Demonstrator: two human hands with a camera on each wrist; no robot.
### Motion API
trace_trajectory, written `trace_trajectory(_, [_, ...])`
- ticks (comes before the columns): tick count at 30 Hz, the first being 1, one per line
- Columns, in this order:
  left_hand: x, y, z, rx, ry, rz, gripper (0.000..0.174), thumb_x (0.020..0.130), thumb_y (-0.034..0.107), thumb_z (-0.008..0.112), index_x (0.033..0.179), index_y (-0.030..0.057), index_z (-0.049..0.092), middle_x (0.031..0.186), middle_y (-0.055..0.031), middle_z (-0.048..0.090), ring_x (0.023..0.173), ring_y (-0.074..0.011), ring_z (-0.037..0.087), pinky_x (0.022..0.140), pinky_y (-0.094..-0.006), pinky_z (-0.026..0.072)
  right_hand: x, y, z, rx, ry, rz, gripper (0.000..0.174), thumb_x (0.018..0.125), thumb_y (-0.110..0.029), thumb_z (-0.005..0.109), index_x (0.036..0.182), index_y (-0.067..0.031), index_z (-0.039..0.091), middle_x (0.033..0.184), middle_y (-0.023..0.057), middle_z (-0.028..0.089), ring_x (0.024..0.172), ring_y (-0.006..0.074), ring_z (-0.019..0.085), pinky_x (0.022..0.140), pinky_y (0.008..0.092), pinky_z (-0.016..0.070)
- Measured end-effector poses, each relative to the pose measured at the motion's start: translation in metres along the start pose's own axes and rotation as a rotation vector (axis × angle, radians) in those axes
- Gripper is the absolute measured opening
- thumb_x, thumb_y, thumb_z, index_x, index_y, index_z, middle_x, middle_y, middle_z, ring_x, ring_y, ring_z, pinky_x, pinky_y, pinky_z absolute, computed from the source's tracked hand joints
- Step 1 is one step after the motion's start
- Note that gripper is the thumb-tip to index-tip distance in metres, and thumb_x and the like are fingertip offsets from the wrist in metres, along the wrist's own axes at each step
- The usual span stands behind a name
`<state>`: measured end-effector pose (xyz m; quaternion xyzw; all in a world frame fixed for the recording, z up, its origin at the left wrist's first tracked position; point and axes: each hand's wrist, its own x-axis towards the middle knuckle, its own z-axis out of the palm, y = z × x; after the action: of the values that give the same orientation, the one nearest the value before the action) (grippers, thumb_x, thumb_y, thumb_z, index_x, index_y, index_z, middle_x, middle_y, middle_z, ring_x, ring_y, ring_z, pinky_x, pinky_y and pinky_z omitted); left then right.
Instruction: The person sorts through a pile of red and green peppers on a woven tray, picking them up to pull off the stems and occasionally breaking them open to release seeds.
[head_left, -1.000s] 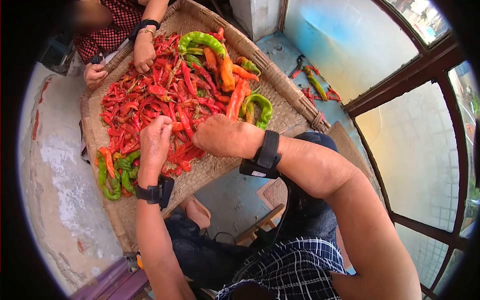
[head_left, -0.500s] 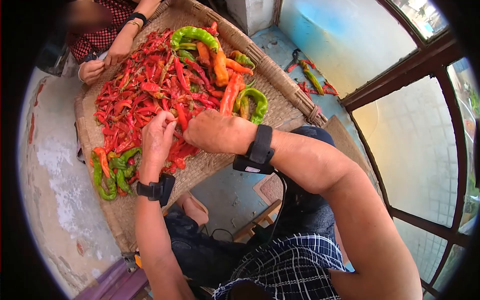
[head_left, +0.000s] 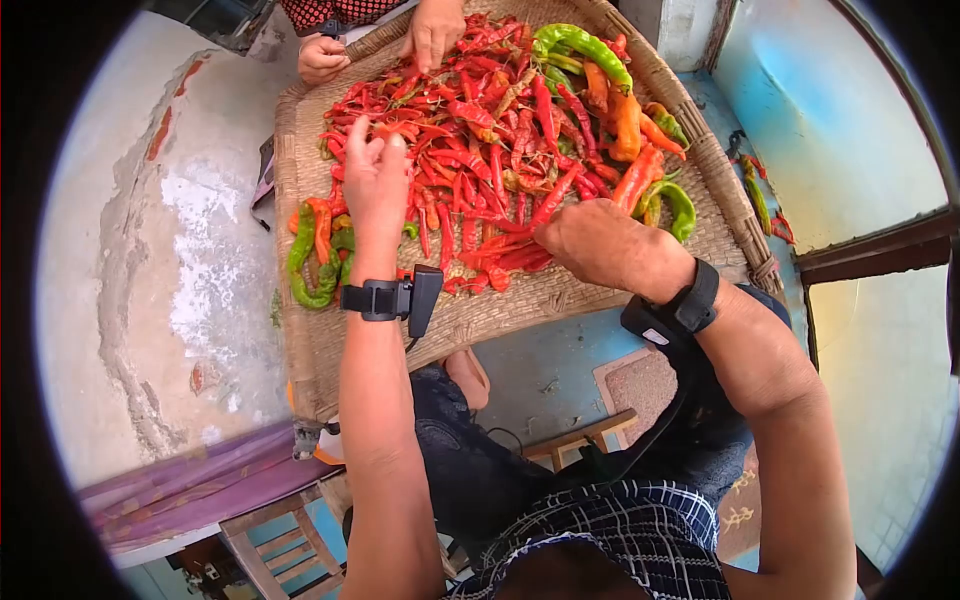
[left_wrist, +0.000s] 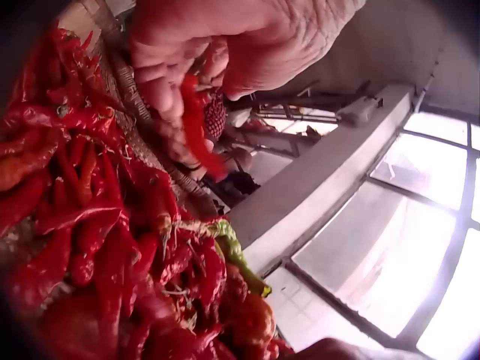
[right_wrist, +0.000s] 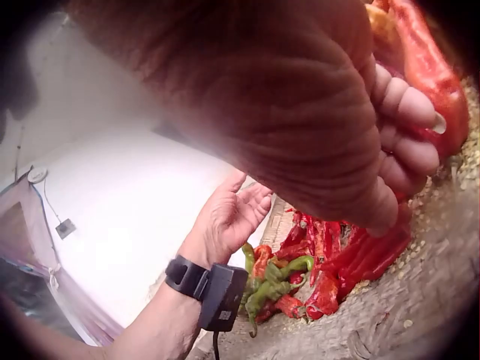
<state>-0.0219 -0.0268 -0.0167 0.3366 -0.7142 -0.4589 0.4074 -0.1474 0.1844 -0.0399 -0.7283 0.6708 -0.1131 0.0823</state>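
Red peppers [head_left: 465, 160] lie heaped on a woven tray [head_left: 470, 320]. My left hand [head_left: 378, 200] is above the heap's left side, thumb and fingers spread. In the left wrist view a blurred red pepper [left_wrist: 196, 127] is in front of the fingers of my left hand [left_wrist: 255, 45]; whether it touches them is unclear. At the near right of the heap, my right hand [head_left: 610, 245] has curled fingers round the ends of several red peppers [head_left: 510, 255]. In the right wrist view these peppers [right_wrist: 375, 251] lie beneath the curled fingers [right_wrist: 409, 109] of my right hand [right_wrist: 277, 112].
Another person's hands [head_left: 437, 30] are at the tray's far edge. Large green [head_left: 582, 42] and orange peppers [head_left: 627, 125] lie at the right, green ones [head_left: 305, 260] at the left. A wall [head_left: 200, 270] stands left; window panes [head_left: 850, 110] stand right.
My left hand has moved away from my right and its fingers have spread. The head view has shifted, with the tray further right. The other person's one hand has reached over the peppers.
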Motion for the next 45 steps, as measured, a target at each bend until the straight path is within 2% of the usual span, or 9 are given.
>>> trace_trajectory(4, [-0.014, -0.022, 0.01, 0.722, -0.368, 0.184, 0.044, 0.082, 0.012, 0.062, 0.125, 0.0122, 0.053, 0.11, -0.0115, 0.059, 0.085, -0.0224, 0.061, 0.075, -0.034, 0.0501, 0.002, -0.003, 0.0, -0.01, -0.031, 0.001, 0.008, 0.078, -0.006, 0.055, 0.08, 0.0011, 0.057, 0.064, 0.0174, 0.06, 0.065, 0.0341, 0.064, 0.058, 0.0428, 0.0513])
trace_trajectory(7, [-0.03, -0.036, 0.03, 0.887, -0.327, 0.632, 0.033, 0.077, 0.003, 0.06, 0.11, 0.008, 0.057, 0.105, -0.0155, 0.056, 0.088, -0.034, 0.058, 0.08, -0.0391, 0.0489, 0.003, -0.004, 0.001, -0.006, -0.028, -0.003, 0.008, 0.078, -0.007, 0.055, 0.08, 0.0012, 0.056, 0.065, 0.0172, 0.06, 0.066, 0.0337, 0.065, 0.058, 0.0423, 0.0519])
trace_trajectory(13, [-0.032, -0.021, 0.026, 0.812, -0.523, 0.491, 0.015, 0.077, 0.003, 0.058, 0.092, 0.0052, 0.055, 0.089, -0.013, 0.055, 0.084, -0.0354, 0.056, 0.072, -0.0422, 0.0461, 0.004, -0.01, 0.004, -0.024, -0.027, -0.021, 0.009, 0.077, -0.006, 0.055, 0.081, 0.0018, 0.058, 0.067, 0.0167, 0.062, 0.067, 0.0332, 0.066, 0.058, 0.0413, 0.0523])
trace_trajectory(17, [-0.019, -0.013, 0.007, 0.582, -0.436, 0.39, 0.009, 0.081, 0.009, 0.061, 0.089, 0.0045, 0.06, 0.074, -0.0075, 0.059, 0.064, -0.0141, 0.058, 0.058, -0.0312, 0.0445, 0.004, -0.011, 0.006, 0.006, -0.026, -0.037, 0.01, 0.077, -0.006, 0.054, 0.081, 0.002, 0.059, 0.068, 0.0154, 0.062, 0.068, 0.0315, 0.066, 0.058, 0.0403, 0.0528])
trace_trajectory(27, [0.014, 0.0, -0.03, 0.155, -0.091, -0.041, 0.022, 0.088, 0.018, 0.061, 0.106, 0.0061, 0.062, 0.068, 0.0047, 0.054, 0.056, -0.0052, 0.049, 0.053, -0.0212, 0.0415, 0.0, -0.012, 0.005, -0.045, -0.022, -0.026, 0.011, 0.078, -0.008, 0.053, 0.082, 0.0008, 0.059, 0.068, 0.0131, 0.063, 0.069, 0.0284, 0.067, 0.059, 0.037, 0.0528])
trace_trajectory(31, [0.021, 0.005, -0.007, 0.827, 0.039, 0.504, 0.034, 0.086, 0.011, 0.06, 0.118, 0.0022, 0.055, 0.096, -0.0124, 0.06, 0.079, -0.0195, 0.059, 0.072, -0.0292, 0.0485, 0.002, -0.014, 0.01, -0.068, -0.004, -0.027, 0.011, 0.079, -0.009, 0.053, 0.082, -0.0001, 0.059, 0.067, 0.0114, 0.063, 0.068, 0.0268, 0.067, 0.058, 0.0356, 0.0525])
trace_trajectory(34, [0.006, 0.021, 0.042, 0.884, -0.374, 0.776, 0.037, 0.08, 0.012, 0.064, 0.116, 0.0039, 0.057, 0.118, -0.015, 0.056, 0.11, -0.0319, 0.051, 0.097, -0.0377, 0.0409, 0.005, -0.018, 0.01, -0.093, -0.011, -0.033, 0.011, 0.079, -0.009, 0.053, 0.081, -0.0012, 0.06, 0.069, 0.0105, 0.063, 0.068, 0.0258, 0.067, 0.059, 0.0347, 0.0524])
trace_trajectory(40, [0.001, 0.011, 0.121, 0.905, -0.557, 0.852, 0.05, 0.079, 0.024, 0.067, 0.123, 0.0066, 0.051, 0.125, -0.0155, 0.05, 0.112, -0.034, 0.049, 0.091, -0.0418, 0.0452, 0.006, -0.02, 0.013, -0.123, -0.039, -0.046, 0.012, 0.078, -0.011, 0.054, 0.081, -0.0042, 0.063, 0.074, 0.0091, 0.064, 0.074, 0.0235, 0.066, 0.062, 0.0336, 0.0513])
trace_trajectory(45, [0.001, 0.01, 0.119, 1.062, -0.707, 0.78, 0.039, 0.076, 0.027, 0.069, 0.107, 0.0086, 0.056, 0.102, -0.0123, 0.053, 0.099, -0.0332, 0.054, 0.081, -0.0423, 0.0481, 0.006, -0.019, 0.014, -0.143, -0.037, -0.054, 0.012, 0.079, -0.011, 0.054, 0.082, -0.006, 0.064, 0.076, 0.0072, 0.063, 0.074, 0.0223, 0.065, 0.063, 0.0326, 0.0503])
